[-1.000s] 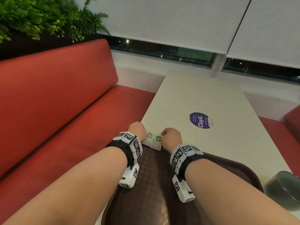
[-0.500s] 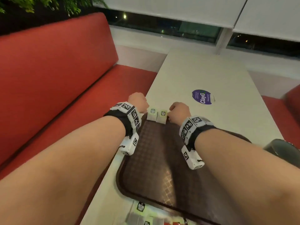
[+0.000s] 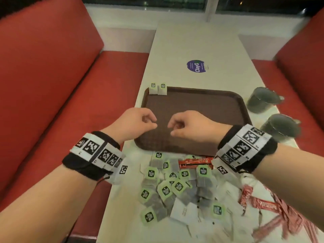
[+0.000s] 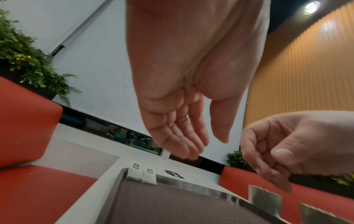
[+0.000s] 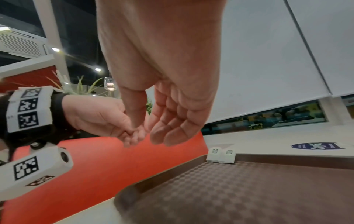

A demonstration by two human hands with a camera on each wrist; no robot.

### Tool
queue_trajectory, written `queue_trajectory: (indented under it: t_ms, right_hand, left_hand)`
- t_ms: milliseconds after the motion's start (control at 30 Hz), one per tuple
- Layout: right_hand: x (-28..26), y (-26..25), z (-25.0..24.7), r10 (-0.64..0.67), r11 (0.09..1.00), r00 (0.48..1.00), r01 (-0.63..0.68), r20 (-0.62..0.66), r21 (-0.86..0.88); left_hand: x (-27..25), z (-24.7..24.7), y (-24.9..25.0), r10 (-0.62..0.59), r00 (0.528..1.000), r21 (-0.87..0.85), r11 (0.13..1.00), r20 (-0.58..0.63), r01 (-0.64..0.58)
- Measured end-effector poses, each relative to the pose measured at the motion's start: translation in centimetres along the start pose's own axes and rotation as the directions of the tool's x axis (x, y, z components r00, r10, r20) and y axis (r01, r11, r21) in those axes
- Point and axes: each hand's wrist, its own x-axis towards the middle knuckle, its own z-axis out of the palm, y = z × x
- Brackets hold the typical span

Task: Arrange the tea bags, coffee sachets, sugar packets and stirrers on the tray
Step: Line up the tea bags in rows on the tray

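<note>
Tea bags [image 3: 157, 88], two of them, lean side by side against the far rim of the brown tray [image 3: 210, 109] at its 11 o'clock corner. Over the tray's near half hover the left hand [image 3: 135, 122] and right hand [image 3: 189, 125], fingers loosely curled, both holding nothing. A loose heap of tea bags [image 3: 168, 188] and red sachets [image 3: 194, 162] lies at 6 o'clock from the tray

"ClayG" on table sticker [image 3: 196, 66]
</note>
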Motion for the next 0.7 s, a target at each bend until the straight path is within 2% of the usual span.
queue_trajectory:
  t_ms: [100, 167, 233, 333, 500, 700]
  right_hand:
    - [-3.9, -1.0, 2.5, -0.037, 0.988, 0.986, 0.06, 0.161, -0.141]
    - [-6.2, -1.1, 4.1, -0.01, 0.971, 0.975, 0.062, 0.222, -0.232]
    - [-8.0, -1.1, 5.6, 0.06, 0.938, 0.969, 0.028, 0.24, -0.345]
    - [-9.6, -1.1, 7.7, 0.154, 0.87, 0.969, -0.041, 0.191, -0.492]
    - [-10.1, -1.0, 9.6, 0.193, 0.815, 0.978, -0.112, 0.083, -0.568]
    - [-10.0, -0.6, 9.5, 0.225, 0.859, 0.974, -0.182, 0.034, -0.478]
  left_hand:
    - [-3.9, 2.7, 0.0, -0.022, 0.992, 0.12, 0.993, 0.127, 0.007]
    - [-5.9, 4.3, -0.5, -0.051, 0.987, 0.247, 0.969, 0.15, 0.013]
    - [-7.4, 5.5, -0.9, -0.125, 0.978, 0.338, 0.939, 0.165, 0.063]
    - [-8.5, 7.1, -1.1, -0.255, 0.95, 0.412, 0.897, 0.179, 0.163]
    - [-9.0, 8.5, -0.6, -0.326, 0.926, 0.352, 0.903, 0.192, 0.245]
    - [-9.1, 9.4, -0.9, -0.34, 0.93, 0.147, 0.936, 0.143, 0.319]
